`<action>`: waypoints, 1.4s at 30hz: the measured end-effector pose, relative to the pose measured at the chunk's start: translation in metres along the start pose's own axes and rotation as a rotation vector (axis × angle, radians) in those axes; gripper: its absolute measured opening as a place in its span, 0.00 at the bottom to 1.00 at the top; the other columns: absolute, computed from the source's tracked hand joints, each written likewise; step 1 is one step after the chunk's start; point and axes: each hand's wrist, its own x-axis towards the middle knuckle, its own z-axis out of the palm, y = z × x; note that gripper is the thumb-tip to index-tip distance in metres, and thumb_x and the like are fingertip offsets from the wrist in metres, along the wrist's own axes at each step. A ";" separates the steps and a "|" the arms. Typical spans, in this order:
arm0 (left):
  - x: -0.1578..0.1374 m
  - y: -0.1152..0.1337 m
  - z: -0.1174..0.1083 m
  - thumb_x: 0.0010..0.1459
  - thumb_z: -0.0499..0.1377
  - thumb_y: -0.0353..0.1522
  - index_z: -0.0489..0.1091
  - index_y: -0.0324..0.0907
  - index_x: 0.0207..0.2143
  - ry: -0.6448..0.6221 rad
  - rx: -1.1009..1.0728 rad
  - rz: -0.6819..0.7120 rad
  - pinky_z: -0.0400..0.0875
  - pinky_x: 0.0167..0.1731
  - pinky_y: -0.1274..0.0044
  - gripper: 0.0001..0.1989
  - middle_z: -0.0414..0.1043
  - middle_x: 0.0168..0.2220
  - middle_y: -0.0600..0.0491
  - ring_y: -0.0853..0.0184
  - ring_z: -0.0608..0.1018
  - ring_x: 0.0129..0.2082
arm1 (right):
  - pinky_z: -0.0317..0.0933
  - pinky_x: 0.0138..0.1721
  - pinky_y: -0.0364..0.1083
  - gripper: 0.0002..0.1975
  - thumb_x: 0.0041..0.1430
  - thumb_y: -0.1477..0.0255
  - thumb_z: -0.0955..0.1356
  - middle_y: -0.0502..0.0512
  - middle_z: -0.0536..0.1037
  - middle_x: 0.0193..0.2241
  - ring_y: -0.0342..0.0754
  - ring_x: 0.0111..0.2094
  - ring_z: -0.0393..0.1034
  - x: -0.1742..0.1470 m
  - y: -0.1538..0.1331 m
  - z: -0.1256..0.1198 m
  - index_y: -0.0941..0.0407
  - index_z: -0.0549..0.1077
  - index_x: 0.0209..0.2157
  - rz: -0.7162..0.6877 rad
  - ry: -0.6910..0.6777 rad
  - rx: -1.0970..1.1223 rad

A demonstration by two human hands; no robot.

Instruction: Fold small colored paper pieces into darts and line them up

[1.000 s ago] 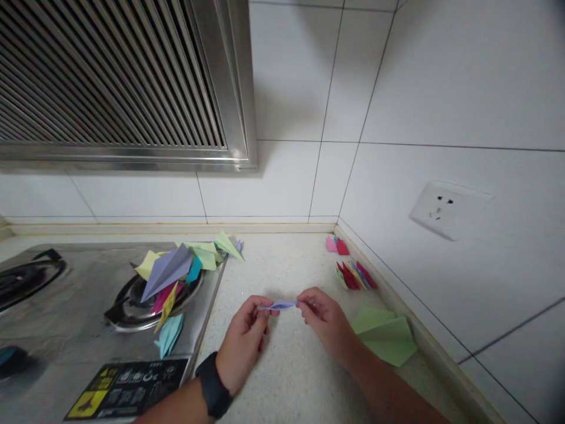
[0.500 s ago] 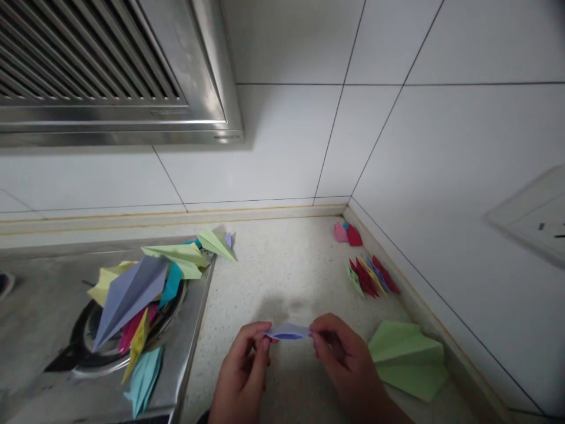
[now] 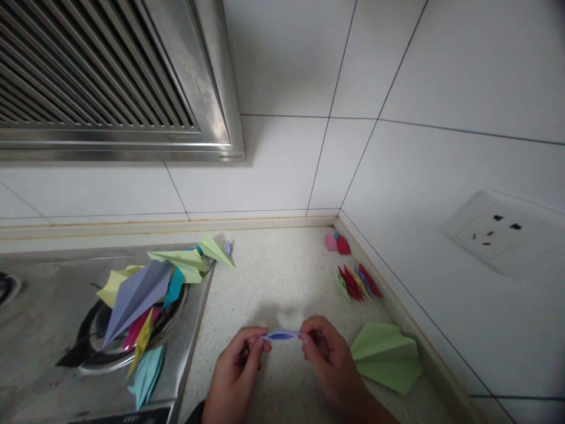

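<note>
A small folded piece of purple paper (image 3: 282,335) is stretched between my two hands above the counter, its opening parted and facing me. My left hand (image 3: 241,362) pinches its left end between thumb and fingers. At the right end, my right hand (image 3: 329,359) has the same kind of pinch. Just right of my right hand lies a large green folded sheet (image 3: 387,356) on the counter.
Paper planes, among them a purple one (image 3: 139,294), pile over the gas stove (image 3: 39,330) at left. Several folded papers (image 3: 358,281) and small pink and red pieces (image 3: 338,242) lie by the right wall. A range hood (image 3: 232,138) overhangs the upper left.
The view has shifted right, bringing the wall socket more fully into sight. Both hands keep their pinch on the purple paper, whose opening looks slightly wider.
</note>
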 end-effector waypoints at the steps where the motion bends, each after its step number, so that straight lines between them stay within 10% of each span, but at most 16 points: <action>1: -0.001 0.000 0.000 0.58 0.57 0.43 0.72 0.41 0.42 0.000 0.008 0.018 0.68 0.28 0.79 0.17 0.74 0.30 0.51 0.68 0.73 0.27 | 0.59 0.27 0.41 0.05 0.61 0.71 0.63 0.51 0.68 0.26 0.43 0.27 0.64 -0.001 0.000 0.001 0.55 0.67 0.33 -0.003 0.000 -0.003; 11: -0.010 -0.003 0.002 0.62 0.53 0.41 0.70 0.42 0.45 -0.022 0.087 0.228 0.66 0.24 0.81 0.16 0.74 0.33 0.52 0.71 0.71 0.24 | 0.55 0.24 0.40 0.02 0.60 0.72 0.62 0.47 0.66 0.24 0.41 0.23 0.61 -0.001 -0.002 0.003 0.55 0.66 0.33 -0.132 0.080 -0.082; 22: -0.013 0.006 -0.013 0.63 0.52 0.34 0.72 0.45 0.45 0.068 0.461 0.692 0.66 0.29 0.80 0.12 0.77 0.35 0.54 0.72 0.73 0.26 | 0.60 0.28 0.41 0.07 0.56 0.75 0.64 0.50 0.71 0.27 0.42 0.25 0.64 -0.004 -0.029 -0.024 0.55 0.71 0.37 -0.588 0.030 -0.492; 42: 0.014 0.001 -0.017 0.63 0.52 0.33 0.75 0.48 0.44 0.146 0.807 0.832 0.68 0.36 0.76 0.13 0.78 0.41 0.53 0.67 0.77 0.33 | 0.61 0.32 0.43 0.08 0.56 0.76 0.65 0.51 0.76 0.29 0.44 0.27 0.68 0.021 -0.013 -0.035 0.54 0.73 0.37 -0.625 0.014 -0.710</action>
